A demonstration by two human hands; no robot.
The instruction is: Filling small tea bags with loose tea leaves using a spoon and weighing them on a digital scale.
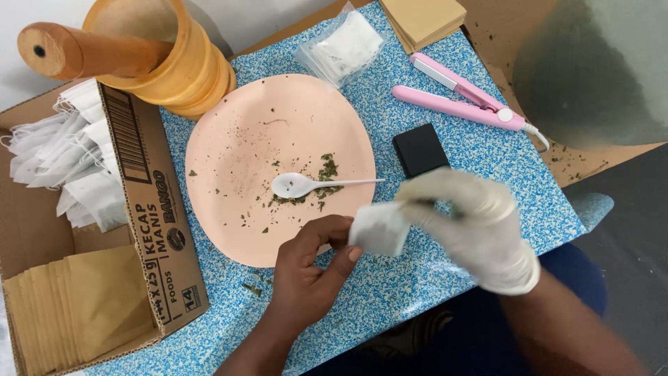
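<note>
Bright, even daylight fills the scene with soft, faint shadows. The gloved right hand (480, 226) is motion-blurred. A large grey object (591, 69) at two o'clock is out of focus.

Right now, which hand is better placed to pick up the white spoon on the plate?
Left. The left hand rests at the plate's near edge, just below the white spoon. The gloved right hand sits farther right. Both pinch the small white bag.
</note>
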